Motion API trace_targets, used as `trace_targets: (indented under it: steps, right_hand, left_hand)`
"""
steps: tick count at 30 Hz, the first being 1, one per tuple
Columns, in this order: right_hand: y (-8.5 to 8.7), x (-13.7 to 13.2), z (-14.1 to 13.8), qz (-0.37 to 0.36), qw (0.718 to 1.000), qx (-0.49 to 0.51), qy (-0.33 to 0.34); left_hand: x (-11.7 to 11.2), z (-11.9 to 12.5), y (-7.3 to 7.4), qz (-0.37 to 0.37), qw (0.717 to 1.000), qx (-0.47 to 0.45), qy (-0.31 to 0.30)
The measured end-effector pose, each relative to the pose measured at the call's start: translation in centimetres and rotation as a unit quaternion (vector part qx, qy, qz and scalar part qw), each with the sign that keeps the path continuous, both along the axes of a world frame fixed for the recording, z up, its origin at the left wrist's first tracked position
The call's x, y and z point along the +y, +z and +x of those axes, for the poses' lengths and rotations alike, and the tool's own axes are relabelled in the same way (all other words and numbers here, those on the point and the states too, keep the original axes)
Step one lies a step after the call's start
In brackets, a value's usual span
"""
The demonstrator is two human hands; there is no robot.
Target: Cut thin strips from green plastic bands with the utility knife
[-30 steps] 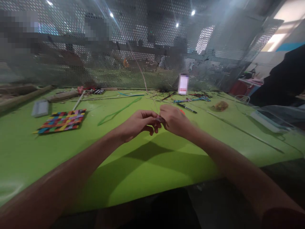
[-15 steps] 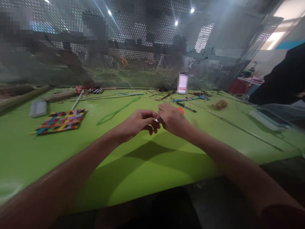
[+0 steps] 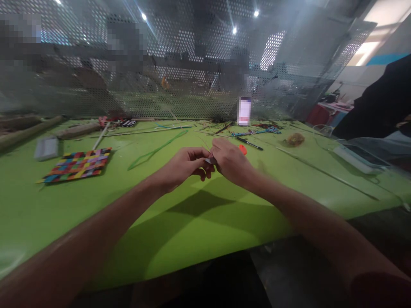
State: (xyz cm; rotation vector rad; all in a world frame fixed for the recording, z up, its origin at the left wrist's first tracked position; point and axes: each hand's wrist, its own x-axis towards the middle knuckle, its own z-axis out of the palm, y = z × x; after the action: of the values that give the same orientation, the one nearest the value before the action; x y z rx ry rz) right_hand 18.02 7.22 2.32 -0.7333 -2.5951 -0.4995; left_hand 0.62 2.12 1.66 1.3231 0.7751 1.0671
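Above the middle of the green table, my left hand and my right hand meet fingertip to fingertip. Between them shows a small, flat, silvery piece, like a thin metal blade; its exact kind is not clear. The left thumb and forefinger pinch towards its left end, with the other fingers curled below. My right fingers are closed round its other end, which they hide. A faint thin strand seems to rise just behind the fingertips. Just beyond the right hand lies a small orange-red object.
A colourful woven mat and a pale box lie left. Green strips, a black pen and a long thin stick lie around. A phone stands against the perforated metal screen. Dark clothing of a person shows right.
The view has shifted slightly, so the table things sit a little further left. Both hands keep nearly the same hold, with the silvery piece tilted a little differently between them.
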Motion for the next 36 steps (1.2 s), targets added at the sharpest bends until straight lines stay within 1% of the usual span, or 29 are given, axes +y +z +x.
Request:
trace_targets:
  steps: [6,13,17,25,31,36]
  right_hand:
    - [0.1,-0.28,-0.14,0.02,1.0,-0.01,-0.018]
    - [0.04,-0.38,-0.33,0.031,0.999,-0.019,-0.039]
    - [-0.14,-0.36,-0.3,0.035,0.999,-0.006,-0.033]
    - [-0.28,-0.55,-0.29,0.014,0.999,0.029,-0.018]
    - [-0.69,-0.32,-0.31,0.032,0.998,0.047,-0.001]
    - [-0.69,-0.35,-0.31,0.049,0.998,0.049,-0.001]
  left_hand:
    - [0.01,0.16,-0.01,-0.008,1.0,-0.012,0.004]
    - [-0.02,0.07,-0.15,0.003,1.0,-0.008,0.004]
    - [0.02,0.18,-0.28,0.004,1.0,-0.011,0.006]
    - [-0.02,0.43,-0.32,0.007,1.0,-0.026,0.009]
    - [0.01,0.51,-0.4,0.011,1.0,-0.026,0.011]
    - [0.0,0.64,-0.29,0.009,1.0,-0.026,0.012]
